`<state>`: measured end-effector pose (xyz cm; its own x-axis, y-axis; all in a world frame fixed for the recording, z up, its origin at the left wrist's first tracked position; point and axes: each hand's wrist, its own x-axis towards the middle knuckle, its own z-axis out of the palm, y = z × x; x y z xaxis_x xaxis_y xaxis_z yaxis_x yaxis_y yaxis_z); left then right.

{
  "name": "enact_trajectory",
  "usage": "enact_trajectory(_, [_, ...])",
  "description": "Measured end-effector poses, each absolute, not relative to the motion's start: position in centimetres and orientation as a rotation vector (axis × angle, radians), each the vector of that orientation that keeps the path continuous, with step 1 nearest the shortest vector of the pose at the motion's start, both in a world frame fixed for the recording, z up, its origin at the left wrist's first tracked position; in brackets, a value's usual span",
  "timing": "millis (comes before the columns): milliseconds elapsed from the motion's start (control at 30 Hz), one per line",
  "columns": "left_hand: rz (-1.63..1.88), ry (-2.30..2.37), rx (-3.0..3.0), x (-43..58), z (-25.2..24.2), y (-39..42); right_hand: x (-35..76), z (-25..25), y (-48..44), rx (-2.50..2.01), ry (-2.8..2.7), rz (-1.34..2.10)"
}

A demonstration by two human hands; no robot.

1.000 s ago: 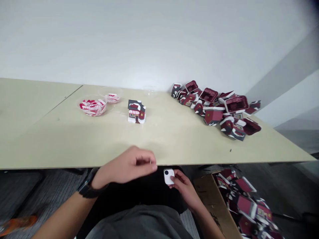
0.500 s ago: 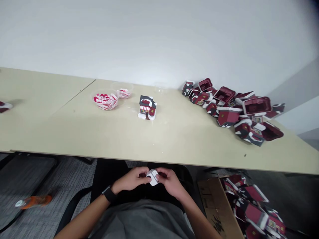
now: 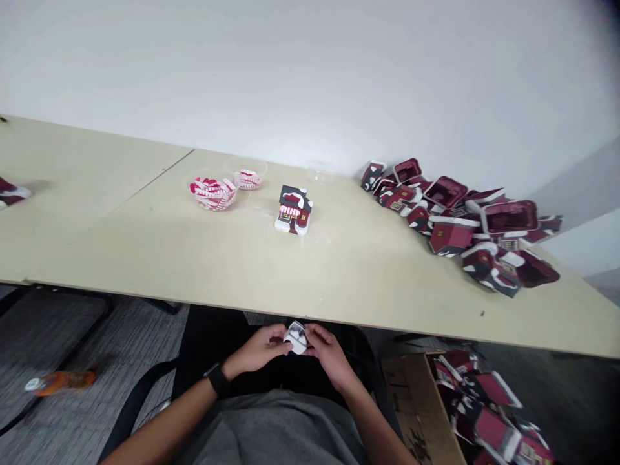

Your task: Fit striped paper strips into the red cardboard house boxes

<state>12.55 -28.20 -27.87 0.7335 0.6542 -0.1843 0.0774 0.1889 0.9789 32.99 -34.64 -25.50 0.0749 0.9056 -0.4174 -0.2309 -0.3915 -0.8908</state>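
On my head feed, the person's left hand (image 3: 259, 349) and right hand (image 3: 329, 354) sit just below the front edge of the table (image 3: 145, 258). The fingers (image 3: 312, 337) of both hands are closed from either side on one small white piece (image 3: 297, 338), held between them above the lap. A black watch (image 3: 217, 379) wraps the left wrist.

Beyond the hands, one assembled paper house (image 3: 293, 210) stands on the table, red with a dark roof and white snow edges. Left of it sit two clear bowls (image 3: 213, 194) of red-and-white paper pieces; right of it, one clear cup (image 3: 317, 173). Farther right lies a loose heap of red paper house shells (image 3: 460, 226), too jumbled to count. Below the table's right side, a cardboard box (image 3: 416, 407) holds more red shells (image 3: 489, 407). Below its left side, an orange bottle (image 3: 61, 382) lies on the carpet (image 3: 58, 329).
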Motion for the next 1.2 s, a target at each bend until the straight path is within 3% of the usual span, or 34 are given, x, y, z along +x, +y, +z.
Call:
enact_trajectory(267, [0.435, 0.652, 1.375, 12.3, -27.7, -28.0, 32.8, -25.2, -34.7, -1.287, -0.467, 1.577])
enact_trajectory(1200, [0.448, 0.698, 1.408, 12.1, -27.7, -28.4, 31.9, -26.8, -34.8, -1.245, -0.394, 1.627])
